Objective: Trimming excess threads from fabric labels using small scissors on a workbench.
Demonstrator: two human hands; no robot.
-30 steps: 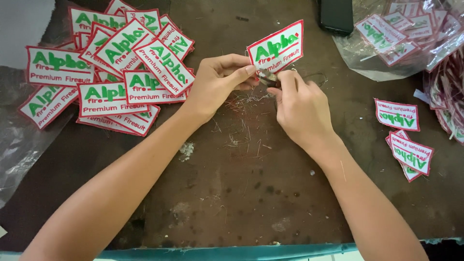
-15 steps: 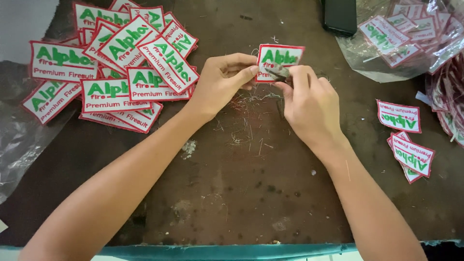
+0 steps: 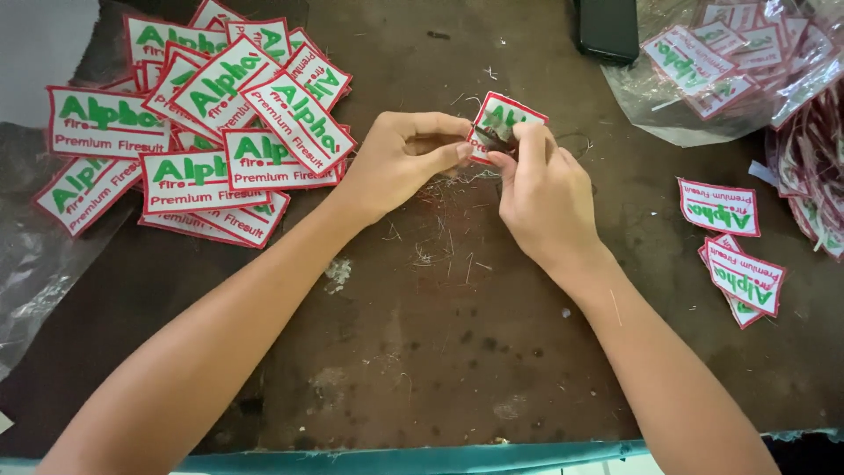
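Head view showed both hands gripping one embroidered patch (image 3: pixel 503 119): left hand (image 3: pixel 400 163) steadied it while right hand (image 3: pixel 541 189) pinched its edge above the counter (image 3: pixel 457 352).

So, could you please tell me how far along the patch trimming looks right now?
Seemingly done: a large pile of patches at the left. In hand: one patch held by the left hand, the right hand working its edge. Possibly left: three loose patches and a bagful at the right.
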